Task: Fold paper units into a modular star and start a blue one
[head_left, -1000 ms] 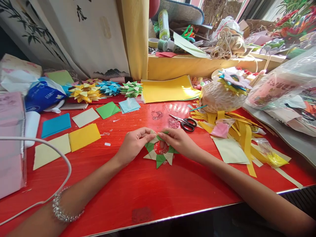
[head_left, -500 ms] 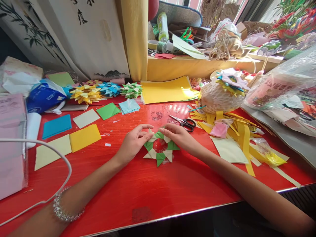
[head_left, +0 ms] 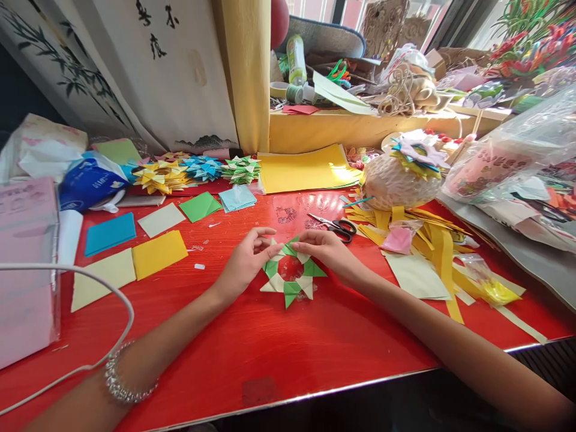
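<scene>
Centrally on the red counter [head_left: 279,348] lies a green-and-cream paper star ring [head_left: 290,273], flat, about midway between the near edge and the back edge. Both hands meet at its far rim. The left hand [head_left: 246,259] curls loosely, thumb and forefinger pinching a point at the ring's upper left while the other fingers fan out above it. The right hand [head_left: 326,251] rests on the ring's upper right, fingertips closed on a green point there. Just behind the right hand, black-handled scissors [head_left: 336,226] lie on the counter. Toward the left edge sit loose paper squares: a yellow square [head_left: 158,254], a blue square [head_left: 110,233] and a green square [head_left: 198,206]. Along the back edge, finished paper stars [head_left: 198,169] are heaped in yellow, blue and green beside a yellow sheet [head_left: 306,169]. Yellow strips [head_left: 443,246] spread near the right edge.
</scene>
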`<state>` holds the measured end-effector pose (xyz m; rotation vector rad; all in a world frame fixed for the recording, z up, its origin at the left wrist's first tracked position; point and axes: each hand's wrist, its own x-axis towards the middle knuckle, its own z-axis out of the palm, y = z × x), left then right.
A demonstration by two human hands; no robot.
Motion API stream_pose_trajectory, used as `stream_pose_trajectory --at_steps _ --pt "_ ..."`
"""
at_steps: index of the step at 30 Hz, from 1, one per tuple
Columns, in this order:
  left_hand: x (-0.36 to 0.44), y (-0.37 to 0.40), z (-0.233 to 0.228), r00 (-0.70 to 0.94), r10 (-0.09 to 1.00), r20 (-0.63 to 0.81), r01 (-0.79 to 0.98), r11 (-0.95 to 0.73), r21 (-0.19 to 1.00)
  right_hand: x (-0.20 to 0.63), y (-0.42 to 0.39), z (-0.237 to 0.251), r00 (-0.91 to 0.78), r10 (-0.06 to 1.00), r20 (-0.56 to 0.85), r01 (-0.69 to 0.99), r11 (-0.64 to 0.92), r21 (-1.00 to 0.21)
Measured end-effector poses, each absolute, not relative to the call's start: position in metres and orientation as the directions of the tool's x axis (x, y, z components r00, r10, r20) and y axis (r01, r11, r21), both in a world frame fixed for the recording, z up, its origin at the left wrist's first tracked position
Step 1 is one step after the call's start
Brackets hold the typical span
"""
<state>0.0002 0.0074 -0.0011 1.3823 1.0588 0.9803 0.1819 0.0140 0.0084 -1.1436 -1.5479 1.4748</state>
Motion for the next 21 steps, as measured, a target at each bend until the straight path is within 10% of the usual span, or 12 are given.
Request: stream_pose_trajectory --at_steps 21 --pt "0.0005 0.0057 0.0006 0.237 0.971 -0.022 0.086 0.002 0.996 0.1768 0.0107 0.0056 -0.406 0.913 -0.049 0.135 0.007 -0.991"
